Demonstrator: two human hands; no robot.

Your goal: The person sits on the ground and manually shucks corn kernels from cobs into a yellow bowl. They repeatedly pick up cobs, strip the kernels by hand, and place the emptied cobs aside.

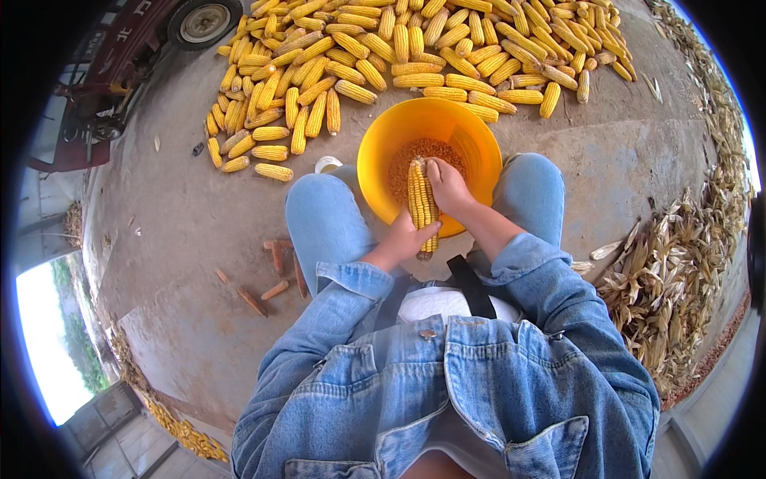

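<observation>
An ear of yellow corn (422, 200) is held upright in the picture, over the near part of a yellow plastic bucket (377, 143). My left hand (407, 236) grips its lower end, the thumb across the front. Near the top, my right hand (446, 184) is closed around its right side. Between the rows of kernels dark gaps show. Loose kernels (413, 155) lie in the bottom of the bucket, which stands between my knees. What my fingers do behind the ear is hidden.
Beyond the bucket lies a large pile of corn ears (419, 42). Several bare reddish cobs (276, 257) are on the concrete floor beside my left leg. Dry husks (664, 281) are heaped at the right. A dark red vehicle (119, 54) stands at the upper left.
</observation>
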